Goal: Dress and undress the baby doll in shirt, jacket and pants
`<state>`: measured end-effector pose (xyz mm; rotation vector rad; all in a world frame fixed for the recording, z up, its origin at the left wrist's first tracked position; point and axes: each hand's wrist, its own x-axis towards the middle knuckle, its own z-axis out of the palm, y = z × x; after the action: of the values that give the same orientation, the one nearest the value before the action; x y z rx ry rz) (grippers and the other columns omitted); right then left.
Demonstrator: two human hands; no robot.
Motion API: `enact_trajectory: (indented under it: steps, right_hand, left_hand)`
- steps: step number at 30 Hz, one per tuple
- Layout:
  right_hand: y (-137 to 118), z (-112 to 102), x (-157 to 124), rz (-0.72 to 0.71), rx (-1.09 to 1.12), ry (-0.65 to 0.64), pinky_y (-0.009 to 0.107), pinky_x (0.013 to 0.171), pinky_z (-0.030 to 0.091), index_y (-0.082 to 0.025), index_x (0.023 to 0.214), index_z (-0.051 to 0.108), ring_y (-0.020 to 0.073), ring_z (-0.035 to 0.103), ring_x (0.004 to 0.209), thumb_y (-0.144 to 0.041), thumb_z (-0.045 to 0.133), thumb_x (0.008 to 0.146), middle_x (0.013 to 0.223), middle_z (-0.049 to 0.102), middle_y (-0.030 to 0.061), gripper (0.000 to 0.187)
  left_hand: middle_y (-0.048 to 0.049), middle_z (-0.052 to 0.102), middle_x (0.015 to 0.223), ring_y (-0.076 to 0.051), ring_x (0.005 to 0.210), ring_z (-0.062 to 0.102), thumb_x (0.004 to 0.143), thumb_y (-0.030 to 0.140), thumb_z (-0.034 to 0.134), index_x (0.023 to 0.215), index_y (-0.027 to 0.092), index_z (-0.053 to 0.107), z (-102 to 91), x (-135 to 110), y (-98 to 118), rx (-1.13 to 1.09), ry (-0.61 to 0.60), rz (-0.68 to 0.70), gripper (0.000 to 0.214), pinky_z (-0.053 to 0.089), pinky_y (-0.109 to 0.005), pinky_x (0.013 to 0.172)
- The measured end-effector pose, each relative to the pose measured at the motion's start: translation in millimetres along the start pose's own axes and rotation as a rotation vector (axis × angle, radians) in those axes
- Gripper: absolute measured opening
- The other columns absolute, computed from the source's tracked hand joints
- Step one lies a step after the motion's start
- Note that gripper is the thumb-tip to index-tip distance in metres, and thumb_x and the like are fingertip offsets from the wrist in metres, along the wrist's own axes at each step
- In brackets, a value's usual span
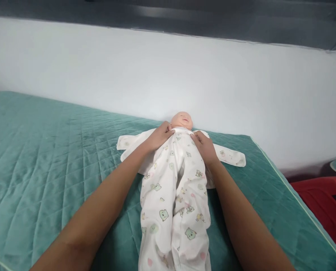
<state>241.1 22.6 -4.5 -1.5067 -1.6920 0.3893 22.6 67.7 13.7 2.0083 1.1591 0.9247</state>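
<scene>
A baby doll [182, 120] lies on its back, head toward the wall, with its face showing above the clothes. White baby pants [159, 203] printed with small green animals are spread over its body, legs toward me. My left hand [161, 136] pinches the waistband at its left corner, just below the doll's head. At the opposite corner, my right hand [204, 146] is closed on the waistband too. Beneath the pants a white long-sleeved baby top [230, 155] stretches out to both sides. The doll's body and limbs are hidden under the cloth.
A green quilted cover [72, 162] lies under everything, its pale-trimmed edge running down the right side. Behind the doll rises a white wall [128, 71] with a dark band along the top. A red object [320, 203] stands beyond the right edge.
</scene>
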Motion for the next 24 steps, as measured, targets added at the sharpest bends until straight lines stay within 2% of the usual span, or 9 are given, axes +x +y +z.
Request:
enact_trajectory:
  steps: [5, 8, 10, 13, 16, 18, 20, 24]
  right_hand:
    - [2.7, 3.0, 5.9, 0.07, 0.078, 0.0, 0.03, 0.066, 0.037, -0.024, 0.074, 0.055, 0.0171, 0.046, 0.067, -0.051, 0.052, 0.09, 0.067, 0.053, -0.0027, 0.032]
    - [1.6, 0.5, 1.2, 0.067, 0.117, -0.016, 0.03, 0.066, 0.037, -0.024, 0.072, 0.052, 0.0169, 0.045, 0.066, -0.052, 0.054, 0.089, 0.068, 0.052, -0.0026, 0.033]
    - [1.3, -1.5, -1.1, 0.036, 0.096, -0.022, 0.032, 0.068, 0.039, -0.024, 0.073, 0.051, 0.0182, 0.047, 0.069, -0.051, 0.053, 0.09, 0.071, 0.054, -0.0013, 0.032]
    - [3.7, -2.5, -0.7, -0.111, -0.019, 0.014, 0.039, 0.087, 0.041, -0.024, 0.074, 0.053, 0.0236, 0.053, 0.089, -0.045, 0.051, 0.091, 0.087, 0.06, 0.0042, 0.027]
    - [7.2, -0.7, 2.6, -0.202, -0.074, 0.02, 0.044, 0.102, 0.036, -0.024, 0.076, 0.056, 0.0277, 0.052, 0.112, -0.04, 0.048, 0.092, 0.111, 0.064, 0.0092, 0.023]
    - [8.1, 1.0, 4.8, -0.158, -0.065, -0.005, 0.041, 0.095, 0.04, -0.025, 0.077, 0.056, 0.027, 0.054, 0.109, -0.041, 0.045, 0.093, 0.113, 0.066, 0.0087, 0.025]
    - [7.5, 2.3, 7.3, -0.074, -0.09, -0.015, 0.037, 0.083, 0.042, -0.025, 0.077, 0.055, 0.0255, 0.057, 0.095, -0.044, 0.044, 0.094, 0.099, 0.069, 0.0065, 0.027]
    - [6.2, 4.2, 16.4, 0.07, -0.203, 0.02, 0.033, 0.068, 0.034, -0.026, 0.072, 0.051, 0.0223, 0.053, 0.072, -0.047, 0.045, 0.093, 0.073, 0.063, 0.0021, 0.031]
  left_hand:
    - [0.001, 0.058, 0.083, -0.017, 0.078, 0.054, 0.094, 0.033, 0.05, 0.086, 0.022, 0.045, 2.9, 2.8, -3.1, 0.025, 0.027, -0.027, 0.014, 0.038, -0.03, 0.07]
    - [-0.0013, 0.061, 0.085, -0.02, 0.079, 0.054, 0.096, 0.037, 0.047, 0.09, 0.023, 0.048, 1.6, -2.3, -7.0, 0.159, 0.031, 0.046, 0.015, 0.039, -0.032, 0.072]
    - [-0.0046, 0.062, 0.092, -0.023, 0.088, 0.054, 0.097, 0.041, 0.046, 0.09, 0.022, 0.051, -0.7, -3.8, -12.2, 0.262, 0.029, 0.126, 0.021, 0.041, -0.035, 0.079]
    - [-0.0077, 0.06, 0.101, -0.026, 0.101, 0.052, 0.097, 0.045, 0.047, 0.085, 0.021, 0.053, -3.7, -2.2, -20.2, 0.349, 0.05, 0.225, 0.027, 0.041, -0.038, 0.09]
    - [-0.0074, 0.059, 0.101, -0.023, 0.095, 0.055, 0.098, 0.042, 0.045, 0.085, 0.021, 0.052, -4.0, 1.0, -23.6, 0.332, 0.046, 0.22, 0.026, 0.042, -0.036, 0.087]
    - [-0.0063, 0.06, 0.096, -0.022, 0.087, 0.056, 0.099, 0.04, 0.043, 0.082, 0.022, 0.051, -3.0, 4.0, -23.2, 0.345, 0.052, 0.176, 0.026, 0.042, -0.035, 0.08]
    - [-0.0046, 0.061, 0.086, -0.022, 0.079, 0.056, 0.099, 0.039, 0.043, 0.081, 0.022, 0.05, -1.7, 8.9, -22.9, 0.372, 0.057, 0.112, 0.025, 0.04, -0.034, 0.075]
    - [-0.0031, 0.061, 0.074, -0.024, 0.072, 0.056, 0.096, 0.035, 0.047, 0.082, 0.023, 0.05, 1.4, 25.8, -27.5, 0.399, 0.077, -0.013, 0.019, 0.038, -0.033, 0.07]
